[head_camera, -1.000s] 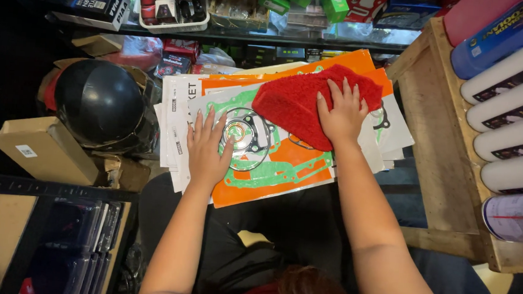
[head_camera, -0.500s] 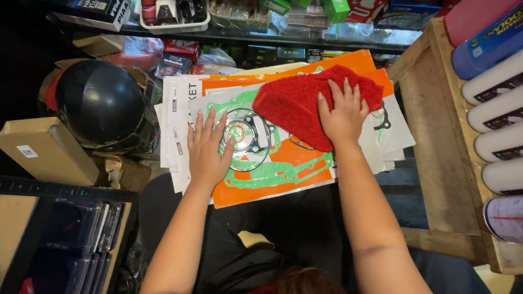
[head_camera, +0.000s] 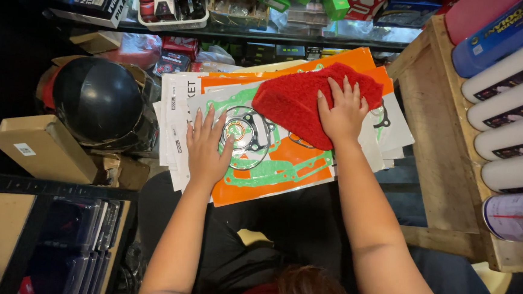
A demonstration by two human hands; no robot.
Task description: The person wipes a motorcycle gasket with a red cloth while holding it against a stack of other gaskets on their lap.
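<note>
wiping step: right hand (head_camera: 343, 112), fingers spread flat, presses red cloth (head_camera: 303, 101) on orange gasket pack (head_camera: 284, 166) across lap; left hand (head_camera: 206, 146) flat, open, steadying it. next likely needs a firm, even stroke.

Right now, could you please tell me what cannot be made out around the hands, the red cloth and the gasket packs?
All in the head view:
- Top gasket pack: its upper right part lies hidden under the red cloth and the right hand.
- Lower packs: only their edges show, covered by the top one.
- Left hand: it hides the part of the pack beneath its palm.
- Black helmet: its front is lost in shadow.
- White tubes: cut off by the right edge.
</note>
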